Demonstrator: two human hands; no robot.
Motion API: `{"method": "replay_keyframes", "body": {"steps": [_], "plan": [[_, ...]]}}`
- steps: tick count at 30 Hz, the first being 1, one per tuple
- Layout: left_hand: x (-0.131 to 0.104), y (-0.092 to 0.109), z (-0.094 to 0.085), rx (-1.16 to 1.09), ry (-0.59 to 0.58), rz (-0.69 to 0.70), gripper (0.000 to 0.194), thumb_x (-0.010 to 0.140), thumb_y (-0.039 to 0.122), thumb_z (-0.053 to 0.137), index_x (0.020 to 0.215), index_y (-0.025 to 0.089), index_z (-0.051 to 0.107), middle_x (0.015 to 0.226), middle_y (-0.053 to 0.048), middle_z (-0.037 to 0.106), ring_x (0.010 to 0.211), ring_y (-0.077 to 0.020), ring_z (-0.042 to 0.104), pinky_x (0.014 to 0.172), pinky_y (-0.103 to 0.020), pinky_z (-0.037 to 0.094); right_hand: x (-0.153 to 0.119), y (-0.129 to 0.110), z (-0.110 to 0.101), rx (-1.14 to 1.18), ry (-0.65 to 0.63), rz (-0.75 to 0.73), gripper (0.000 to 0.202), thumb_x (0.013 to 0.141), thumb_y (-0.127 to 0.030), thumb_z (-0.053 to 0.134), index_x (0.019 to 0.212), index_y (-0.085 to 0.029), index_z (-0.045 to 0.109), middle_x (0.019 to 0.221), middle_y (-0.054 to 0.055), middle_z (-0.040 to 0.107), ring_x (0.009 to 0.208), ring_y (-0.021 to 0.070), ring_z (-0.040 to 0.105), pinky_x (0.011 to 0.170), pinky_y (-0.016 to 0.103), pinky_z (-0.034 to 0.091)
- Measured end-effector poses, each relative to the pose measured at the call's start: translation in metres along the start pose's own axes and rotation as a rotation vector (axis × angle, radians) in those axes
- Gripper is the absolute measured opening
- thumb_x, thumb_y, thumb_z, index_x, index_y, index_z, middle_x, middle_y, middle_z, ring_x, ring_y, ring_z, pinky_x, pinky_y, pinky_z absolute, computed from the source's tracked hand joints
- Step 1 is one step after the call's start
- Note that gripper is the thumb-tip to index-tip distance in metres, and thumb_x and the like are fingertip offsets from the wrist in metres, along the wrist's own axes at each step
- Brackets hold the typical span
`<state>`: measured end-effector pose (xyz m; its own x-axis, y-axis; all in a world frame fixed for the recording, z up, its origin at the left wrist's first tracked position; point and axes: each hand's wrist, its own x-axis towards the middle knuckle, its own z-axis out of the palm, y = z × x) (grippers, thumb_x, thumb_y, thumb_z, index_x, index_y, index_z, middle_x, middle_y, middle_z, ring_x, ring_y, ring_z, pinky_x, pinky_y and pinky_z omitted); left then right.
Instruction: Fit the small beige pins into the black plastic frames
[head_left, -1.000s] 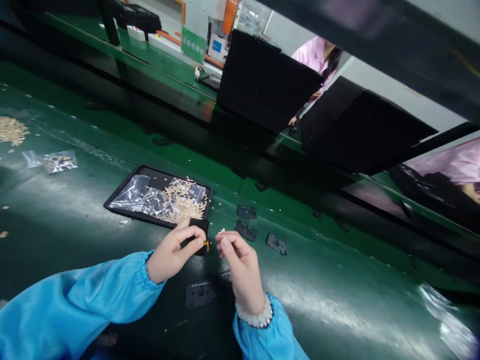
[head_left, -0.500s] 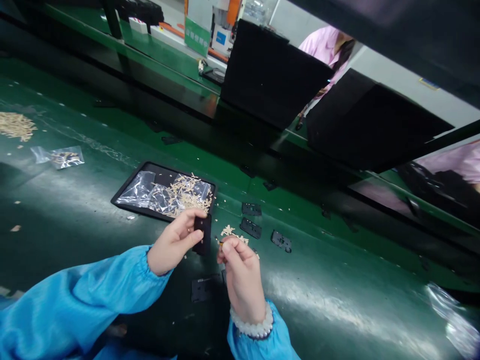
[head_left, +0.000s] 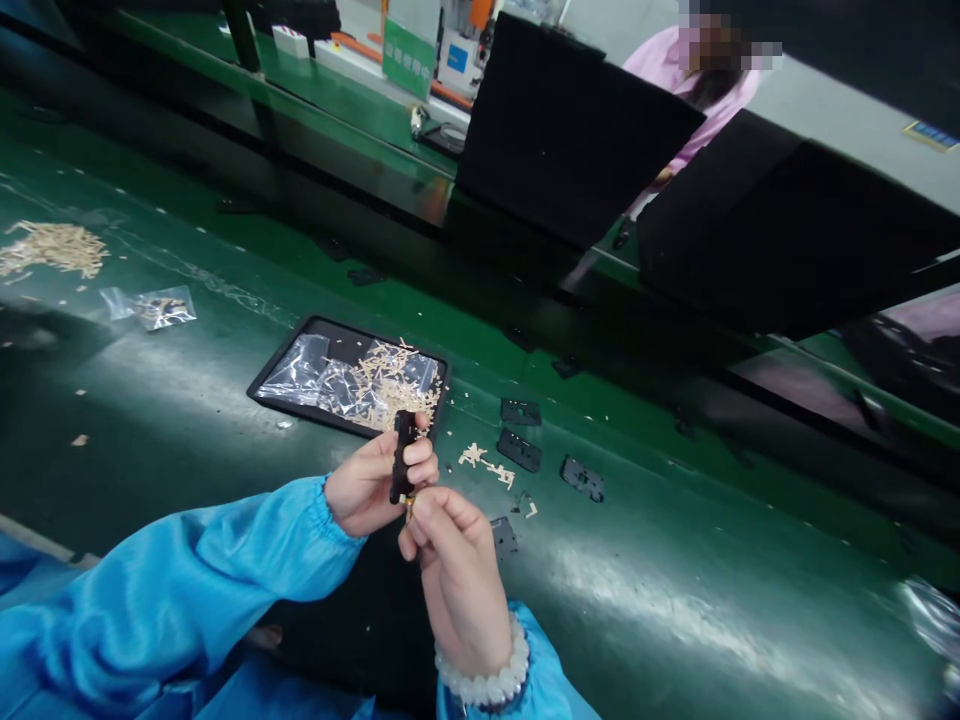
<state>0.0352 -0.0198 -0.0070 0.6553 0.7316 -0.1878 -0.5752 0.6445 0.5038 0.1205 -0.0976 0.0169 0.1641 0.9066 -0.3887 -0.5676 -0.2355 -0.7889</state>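
My left hand [head_left: 375, 480] is closed around a black plastic plate [head_left: 403, 455], tilted so that its narrow edge faces me. With pinched fingers my right hand [head_left: 457, 545] holds a small gold-coloured part [head_left: 409, 502] against the plate's lower end. Just beyond my hands lies a black tray [head_left: 289, 405] with clear plastic bags and many small beige strips [head_left: 390, 375] in it. Right of my hands, several black plastic plates [head_left: 519, 450] lie flat on the green table. A loose cluster of beige strips [head_left: 487, 462] lies beside them.
A heap of beige strips [head_left: 64, 250] and a small clear bag [head_left: 165, 308] lie at the left. Black panels [head_left: 562, 130] hang along a raised shelf behind the table. Beyond them a person in pink [head_left: 660, 60] is partly visible. Clear plastic [head_left: 934, 615] lies at the far right.
My left hand has turned the black plate from its broad face to its edge. My right hand has brought the small gold part leftward to the plate. The view has shifted slightly.
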Motion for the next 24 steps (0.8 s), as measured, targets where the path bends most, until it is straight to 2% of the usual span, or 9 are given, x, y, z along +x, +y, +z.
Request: {"method": "replay_keyframes", "body": {"steps": [11,24], "plan": [[-0.0027,0.001,0.0015,-0.217,-0.011,-0.018,0.033,0.065,0.002,0.068,0.092,0.017,0.055,0.059,0.005,0.046,0.054,-0.0062,0.047,0.058,-0.02,0.042,0.0013,0.0052,0.002,-0.066,0.058,-0.022,0.025,0.07,-0.033,0.068,0.056,-0.017,0.055,0.047,-0.007,0.04,0.05,0.0082,0.033,0.052,0.027,0.025],[-0.0033,0.0004,0.0013,-0.266,-0.029,-0.02,0.031,0.067,0.003,0.069,0.092,0.016,0.058,0.059,0.004,0.051,0.055,-0.0065,0.051,0.059,-0.019,0.043,0.0034,0.0064,0.0022,-0.071,0.091,-0.022,0.023,0.068,-0.033,0.068,0.058,-0.016,0.056,0.046,-0.007,0.04,0.049,0.0078,0.033,0.051,0.026,0.025]]}}
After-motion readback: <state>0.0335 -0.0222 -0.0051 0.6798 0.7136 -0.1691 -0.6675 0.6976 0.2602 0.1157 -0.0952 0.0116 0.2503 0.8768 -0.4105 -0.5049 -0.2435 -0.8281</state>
